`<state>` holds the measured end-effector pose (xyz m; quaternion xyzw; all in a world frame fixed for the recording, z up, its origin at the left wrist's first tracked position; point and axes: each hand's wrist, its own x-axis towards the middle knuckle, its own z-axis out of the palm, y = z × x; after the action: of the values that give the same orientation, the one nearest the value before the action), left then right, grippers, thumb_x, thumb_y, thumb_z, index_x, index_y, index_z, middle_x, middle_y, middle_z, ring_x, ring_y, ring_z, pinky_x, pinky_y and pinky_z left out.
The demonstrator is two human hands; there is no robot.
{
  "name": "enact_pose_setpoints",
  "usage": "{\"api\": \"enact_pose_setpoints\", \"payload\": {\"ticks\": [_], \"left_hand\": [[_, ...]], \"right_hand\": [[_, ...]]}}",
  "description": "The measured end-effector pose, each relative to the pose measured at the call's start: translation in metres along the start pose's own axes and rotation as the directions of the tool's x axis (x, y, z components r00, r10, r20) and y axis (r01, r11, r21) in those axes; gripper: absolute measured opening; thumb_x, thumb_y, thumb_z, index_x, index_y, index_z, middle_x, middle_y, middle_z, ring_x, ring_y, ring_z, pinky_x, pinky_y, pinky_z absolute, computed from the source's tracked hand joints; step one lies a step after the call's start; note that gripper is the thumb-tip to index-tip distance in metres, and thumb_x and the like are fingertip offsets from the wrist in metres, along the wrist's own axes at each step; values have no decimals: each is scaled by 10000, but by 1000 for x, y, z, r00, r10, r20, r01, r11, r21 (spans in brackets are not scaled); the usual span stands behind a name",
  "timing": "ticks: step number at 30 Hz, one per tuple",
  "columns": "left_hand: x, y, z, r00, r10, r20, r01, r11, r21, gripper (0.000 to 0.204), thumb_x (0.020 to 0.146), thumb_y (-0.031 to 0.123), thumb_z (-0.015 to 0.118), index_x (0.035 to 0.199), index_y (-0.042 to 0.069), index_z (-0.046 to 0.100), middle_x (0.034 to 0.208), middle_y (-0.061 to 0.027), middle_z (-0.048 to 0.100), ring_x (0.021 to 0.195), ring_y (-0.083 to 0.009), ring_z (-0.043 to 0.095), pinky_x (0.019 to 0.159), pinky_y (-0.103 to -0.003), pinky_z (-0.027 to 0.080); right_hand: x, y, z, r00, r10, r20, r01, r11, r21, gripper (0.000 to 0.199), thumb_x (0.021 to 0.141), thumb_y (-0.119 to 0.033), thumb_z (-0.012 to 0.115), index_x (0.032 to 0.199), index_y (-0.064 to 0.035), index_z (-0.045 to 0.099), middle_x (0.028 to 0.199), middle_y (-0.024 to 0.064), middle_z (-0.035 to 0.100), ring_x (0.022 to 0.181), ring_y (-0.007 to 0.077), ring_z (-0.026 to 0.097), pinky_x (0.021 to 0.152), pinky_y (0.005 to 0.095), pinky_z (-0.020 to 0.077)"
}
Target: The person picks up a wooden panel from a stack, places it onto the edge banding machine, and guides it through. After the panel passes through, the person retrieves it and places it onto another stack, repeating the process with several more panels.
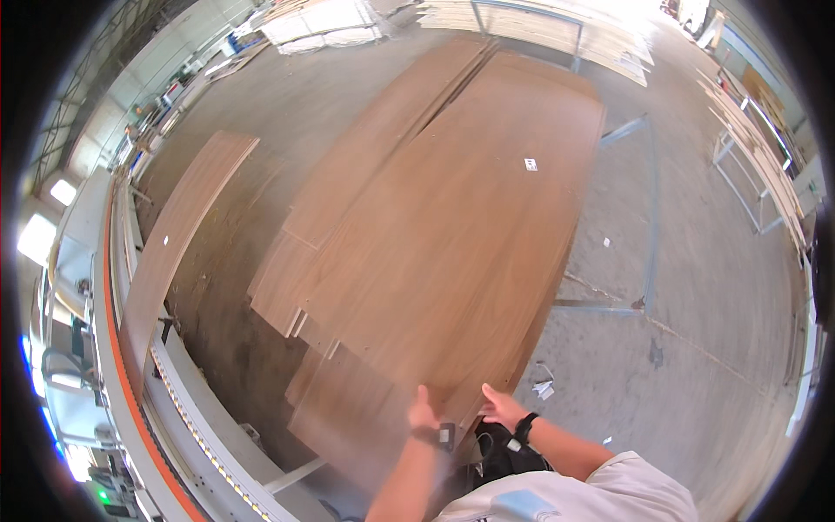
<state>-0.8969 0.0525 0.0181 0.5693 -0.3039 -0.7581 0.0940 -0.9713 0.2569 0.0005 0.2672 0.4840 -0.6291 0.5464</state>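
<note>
A large brown wood-grain panel with a small white label lies on top of a stack and reaches toward my body. At its near end, my left hand is closed on the edge, thumb upward on top; motion smears its outline. My right hand grips the near right corner, its thumb over the top face and its other fingers partly hidden. A dark band circles each wrist. More brown panels lie alongside on the left, and shorter boards stick out beneath at the near left.
Along the left runs a long machine with an orange strip; a narrow brown board rests on it. A blue-grey metal frame stands right of the stack. Farther right is a rack of boards. Paper scraps litter the floor.
</note>
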Motion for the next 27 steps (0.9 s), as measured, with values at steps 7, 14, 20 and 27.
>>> {"api": "enact_pose_setpoints", "payload": {"ticks": [7,14,20,27], "left_hand": [[-51,45,-103,979,113,-171,-104,993,59,388,947,432,699,890,52,648,669,12,529,564,-133,443,483,-342,354],[-147,35,-220,931,190,-311,-226,971,-82,307,942,287,725,1017,-6,668,874,-64,674,704,-188,653,565,-340,529],[-227,7,-315,904,232,-359,-266,963,-49,277,937,267,731,1032,11,687,883,-29,697,704,-138,652,582,-292,523],[-293,-69,-486,845,275,-458,-322,947,-25,270,941,294,722,932,28,683,741,31,597,619,-74,524,524,-272,410]], "right_hand": [[25,-167,-93,840,-483,-247,375,846,-378,725,932,-675,531,1299,-55,605,1126,88,650,963,239,643,786,430,533],[14,-186,-87,792,-502,-347,182,737,-651,690,850,-607,725,1280,-78,622,1119,64,691,910,215,675,665,396,560],[-24,-61,-79,806,-509,-303,289,785,-548,632,856,-596,716,1254,-114,621,1003,23,686,756,169,630,532,299,474],[-76,95,-29,819,-511,-262,249,727,-640,591,884,-636,679,1110,-91,647,871,3,660,672,132,596,526,279,463]]}}
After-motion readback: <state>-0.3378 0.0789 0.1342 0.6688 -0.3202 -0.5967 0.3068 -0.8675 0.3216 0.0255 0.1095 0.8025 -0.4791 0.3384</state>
